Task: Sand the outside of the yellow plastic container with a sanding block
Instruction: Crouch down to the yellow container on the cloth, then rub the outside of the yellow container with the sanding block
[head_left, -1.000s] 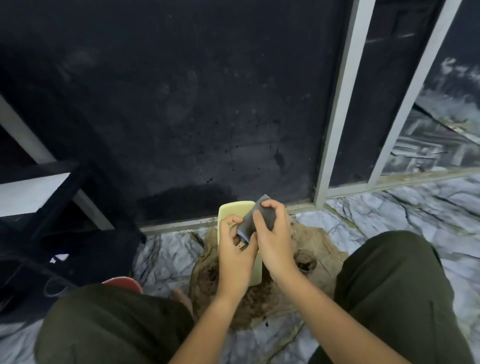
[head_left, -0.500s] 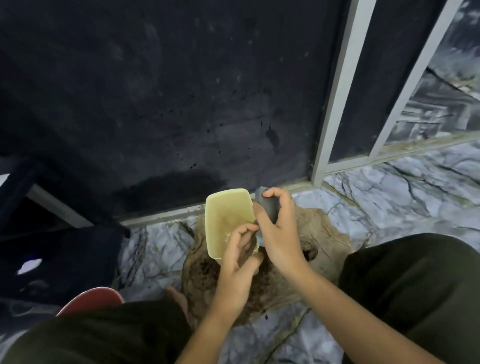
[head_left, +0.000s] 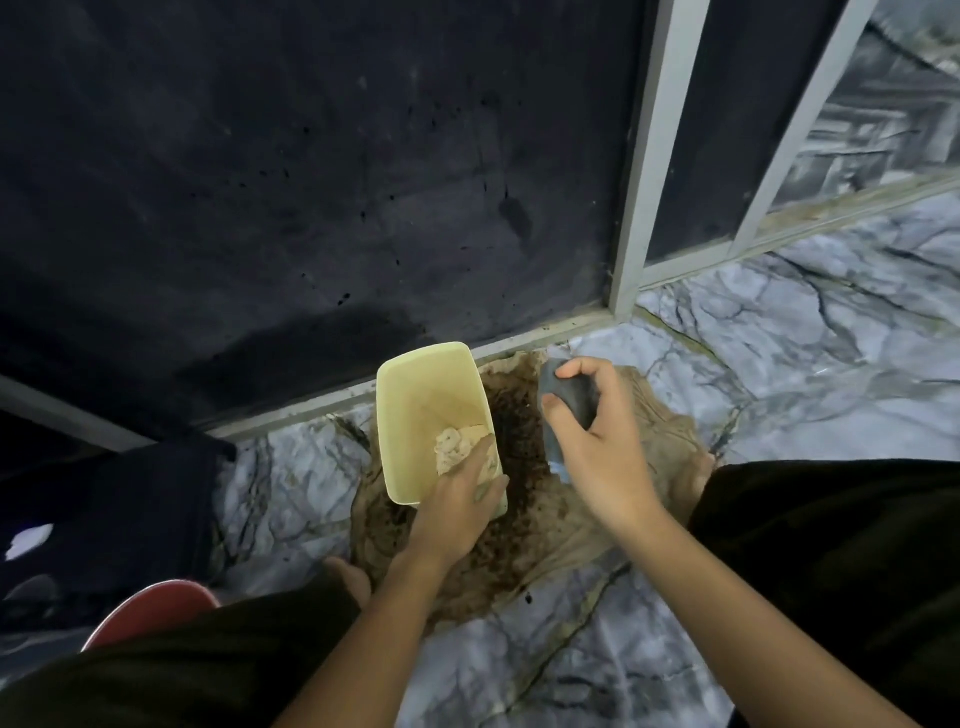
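The yellow plastic container (head_left: 415, 395) is rectangular and lies tilted with its open mouth facing up toward me. My left hand (head_left: 460, 506) grips its near rim, with fingers reaching inside against a pale crumpled lump in the bottom. My right hand (head_left: 597, 441) holds the grey sanding block (head_left: 569, 397) a short way to the right of the container, apart from it. Both are above a stained brown cloth (head_left: 530, 525) spread on the floor.
The floor is marbled grey tile (head_left: 779, 374). A dark wall panel (head_left: 311, 182) with a pale metal frame (head_left: 644, 156) stands just behind the container. My dark-trousered knees flank the cloth, and a red rounded object (head_left: 150, 610) sits at lower left.
The container has turned so its open inside faces me. My right hand with the sanding block has pulled away to the right, off the container. My left hand has shifted onto the rim.
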